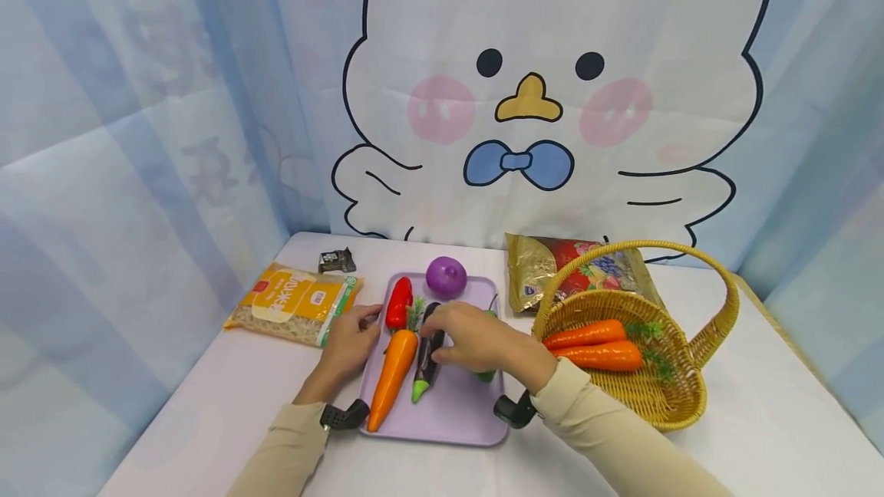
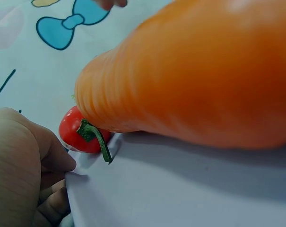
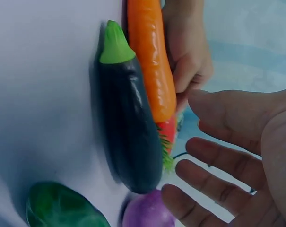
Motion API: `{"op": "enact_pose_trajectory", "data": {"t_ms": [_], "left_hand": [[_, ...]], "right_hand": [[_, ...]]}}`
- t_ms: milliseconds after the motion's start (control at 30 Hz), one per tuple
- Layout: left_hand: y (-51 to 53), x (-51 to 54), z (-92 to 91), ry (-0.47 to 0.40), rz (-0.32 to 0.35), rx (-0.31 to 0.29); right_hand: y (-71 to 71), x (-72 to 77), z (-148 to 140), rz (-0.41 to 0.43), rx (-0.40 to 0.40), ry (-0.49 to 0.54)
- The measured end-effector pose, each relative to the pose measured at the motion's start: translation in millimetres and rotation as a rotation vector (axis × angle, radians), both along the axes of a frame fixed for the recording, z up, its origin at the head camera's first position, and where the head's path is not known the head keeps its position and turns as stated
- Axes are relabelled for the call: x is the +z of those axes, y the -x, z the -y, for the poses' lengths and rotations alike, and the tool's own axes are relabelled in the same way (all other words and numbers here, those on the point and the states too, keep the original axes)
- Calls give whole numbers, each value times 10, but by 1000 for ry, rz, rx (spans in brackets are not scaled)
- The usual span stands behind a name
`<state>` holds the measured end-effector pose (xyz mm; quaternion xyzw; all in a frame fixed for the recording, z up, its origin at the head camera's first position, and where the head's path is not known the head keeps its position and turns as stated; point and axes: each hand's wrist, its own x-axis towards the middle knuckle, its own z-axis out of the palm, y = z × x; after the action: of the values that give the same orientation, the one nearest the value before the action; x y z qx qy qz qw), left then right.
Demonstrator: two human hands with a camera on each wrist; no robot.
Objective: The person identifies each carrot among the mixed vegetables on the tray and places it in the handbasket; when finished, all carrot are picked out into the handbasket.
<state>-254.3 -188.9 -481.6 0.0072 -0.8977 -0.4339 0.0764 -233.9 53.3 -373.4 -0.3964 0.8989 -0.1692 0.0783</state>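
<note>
On the lilac tray [image 1: 456, 422] lie a carrot [image 1: 395, 370], a red pepper [image 1: 399, 304], a dark eggplant [image 3: 128, 118] with a green stem end, a purple onion [image 1: 446, 277] and a green pepper [image 3: 62, 208], partly hidden by my arm in the head view. My left hand [image 1: 351, 342] pinches the tray's left edge beside the carrot and red pepper, its lower fingers partly hidden. Over the eggplant hovers my right hand [image 1: 476, 336], fingers spread and holding nothing; a gap to the eggplant shows in the right wrist view.
A wicker basket [image 1: 699, 405] with a tall handle stands right of the tray, carrots [image 1: 601, 357] inside. Behind it lies a gold-and-red bag [image 1: 532, 271]. Left of the tray are a yellow grain bag [image 1: 293, 305] and a small dark packet [image 1: 336, 260]. A printed curtain [image 1: 532, 209] hangs behind.
</note>
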Motion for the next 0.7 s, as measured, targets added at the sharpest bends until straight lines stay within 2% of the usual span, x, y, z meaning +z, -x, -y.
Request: {"op": "enact_pose_trajectory", "data": {"t_ms": [233, 467, 700], "left_hand": [[28, 1, 14, 1, -16, -12], [22, -9, 25, -10, -45, -21], [-4, -13, 22, -13, -45, -23]], "right_hand": [[31, -72, 143, -72, 20, -69], [39, -158, 293, -153, 86, -97], [36, -271, 389, -217, 137, -139]]}}
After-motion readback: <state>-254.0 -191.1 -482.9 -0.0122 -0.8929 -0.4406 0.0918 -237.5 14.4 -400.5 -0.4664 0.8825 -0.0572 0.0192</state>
